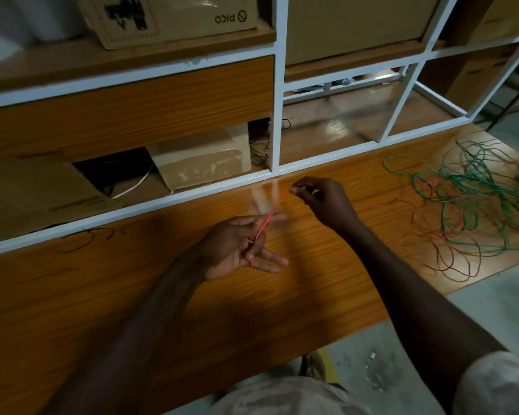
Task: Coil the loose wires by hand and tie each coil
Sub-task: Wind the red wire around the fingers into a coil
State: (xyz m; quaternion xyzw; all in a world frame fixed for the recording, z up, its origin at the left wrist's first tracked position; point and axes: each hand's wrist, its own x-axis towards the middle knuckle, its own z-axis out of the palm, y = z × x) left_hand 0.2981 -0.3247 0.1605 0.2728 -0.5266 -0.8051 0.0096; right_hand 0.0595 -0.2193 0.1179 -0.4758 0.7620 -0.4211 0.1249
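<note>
Over the near part of the tabletop (132, 295) the left hand (240, 250) has its grip on a red wire (268, 217), pinched against the palm, and the right hand (321, 202) pinches the same wire higher up. I judge the first coil is only beginning; next the right hand must lay loops around the left fingers, drawing from the wire tangle (474, 202) farther right.

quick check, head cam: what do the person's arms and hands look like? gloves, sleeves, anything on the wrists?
No gloves: left hand and right hand are bare, and so are both forearms. No watch, ring or band shows. A short pale sleeve with a faint mottled pattern covers the right upper arm; the left sleeve is out of frame.
</note>
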